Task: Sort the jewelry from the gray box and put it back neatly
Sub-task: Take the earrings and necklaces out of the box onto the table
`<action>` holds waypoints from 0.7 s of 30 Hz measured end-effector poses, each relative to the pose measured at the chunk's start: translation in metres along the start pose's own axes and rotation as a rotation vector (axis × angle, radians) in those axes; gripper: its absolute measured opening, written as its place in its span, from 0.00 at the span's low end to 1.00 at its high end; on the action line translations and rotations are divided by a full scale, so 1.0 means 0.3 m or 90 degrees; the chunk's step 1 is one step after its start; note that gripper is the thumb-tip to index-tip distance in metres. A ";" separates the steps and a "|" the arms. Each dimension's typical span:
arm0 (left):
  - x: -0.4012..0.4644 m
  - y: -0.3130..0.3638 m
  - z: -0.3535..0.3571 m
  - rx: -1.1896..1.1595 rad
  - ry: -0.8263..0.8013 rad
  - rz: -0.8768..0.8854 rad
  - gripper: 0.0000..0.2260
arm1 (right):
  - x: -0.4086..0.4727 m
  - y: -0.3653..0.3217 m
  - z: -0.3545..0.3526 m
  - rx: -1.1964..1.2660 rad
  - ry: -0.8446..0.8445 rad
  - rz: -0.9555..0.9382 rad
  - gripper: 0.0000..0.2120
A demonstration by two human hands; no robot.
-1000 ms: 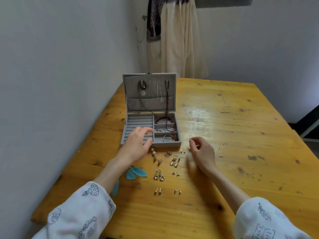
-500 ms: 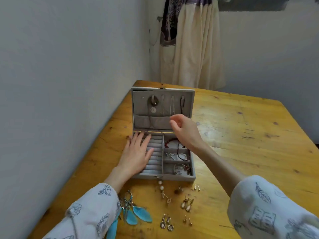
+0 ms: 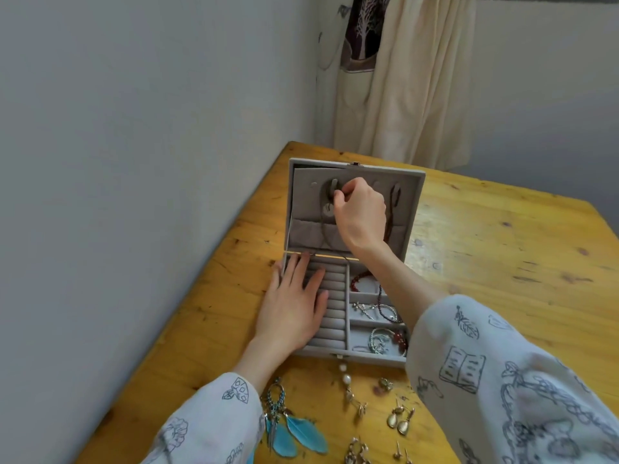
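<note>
The gray jewelry box [image 3: 375, 356] stands open on the wooden table [image 3: 502, 256], its lid [image 3: 301, 202] upright with necklaces hanging inside. My left hand [image 3: 294, 306] lies flat on the ring rolls [image 3: 335, 313] in the box's left half. My right hand [image 3: 360, 212] reaches up to the lid and pinches the snap tab [image 3: 333, 190] that holds a dark cord necklace [image 3: 326, 229]. Bracelets [image 3: 382, 339] and a beaded chain [image 3: 385, 309] fill the right compartments. Several earrings [image 3: 400, 421] lie on the table in front of the box.
Blue feather earrings [image 3: 291, 433] and a pearl drop earring [image 3: 346, 380] lie near the front edge. A wall runs along the table's left side. A cream curtain [image 3: 412, 82] hangs behind the far corner. Bare wood stretches to the right of the box.
My right hand rose from the earrings on the table to the lid and took hold of the snap tab. My left hand settled flat on the ring rolls. The view moved closer.
</note>
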State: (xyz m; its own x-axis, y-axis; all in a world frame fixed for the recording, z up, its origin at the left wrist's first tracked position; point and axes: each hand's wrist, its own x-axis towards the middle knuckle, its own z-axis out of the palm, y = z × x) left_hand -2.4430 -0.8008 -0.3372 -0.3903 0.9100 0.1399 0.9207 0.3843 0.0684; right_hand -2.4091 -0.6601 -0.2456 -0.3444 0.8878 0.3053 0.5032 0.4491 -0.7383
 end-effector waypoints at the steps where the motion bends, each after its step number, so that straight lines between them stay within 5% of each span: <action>1: -0.003 0.000 0.000 -0.002 0.006 0.002 0.23 | -0.001 -0.006 -0.002 0.014 0.005 -0.003 0.08; 9: 0.045 -0.007 -0.100 -0.297 0.198 -0.083 0.11 | 0.003 -0.043 -0.067 0.124 0.003 -0.074 0.04; 12: 0.137 0.002 -0.199 -0.511 0.230 -0.160 0.16 | 0.000 -0.035 -0.091 0.121 -0.055 -0.097 0.04; 16: 0.229 0.025 -0.292 -0.684 0.032 -0.211 0.22 | -0.012 -0.023 -0.115 0.141 -0.109 -0.079 0.01; 21: 0.218 0.017 -0.300 -0.767 -0.081 -0.125 0.09 | -0.001 0.007 -0.153 0.230 -0.166 -0.032 0.03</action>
State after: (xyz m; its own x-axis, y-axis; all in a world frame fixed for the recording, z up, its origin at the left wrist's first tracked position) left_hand -2.4646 -0.7534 -0.2388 -0.4553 0.8877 -0.0684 0.2233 0.1882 0.9564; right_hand -2.3714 -0.6549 -0.2197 -0.5730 0.7899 0.2185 0.1873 0.3857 -0.9034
